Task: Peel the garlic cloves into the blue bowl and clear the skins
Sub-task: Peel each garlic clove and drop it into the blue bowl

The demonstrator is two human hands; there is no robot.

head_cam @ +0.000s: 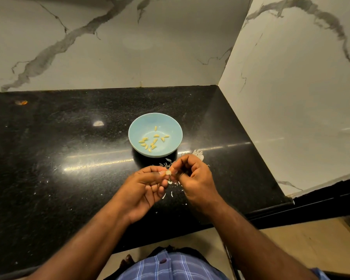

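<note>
Shirt, blue plaid, at bottom edge; both bare forearms reach forward from there over the black countertop.

Left hand: palm up, fingers curled, thumb and forefinger tip pinching a small pale garlic clove. Right hand: fingers curled in, fingertips on the same clove from the other side. So the clove is held between both hands, above the counter, just short of the bowl. Can't tell how much skin is left on it.

Skins: white flakes scattered on the counter under and around the hands; a larger papery piece lies just behind the right hand, near the bowl's right side.

Blue bowl: sits upright on the counter just beyond the hands, holds about a dozen yellowish peeled cloves spread loose on its bottom.

Further back: small orange-brown scrap far left near the wall. White marble backsplash with grey veins behind, same marble on the side wall at right.
</note>
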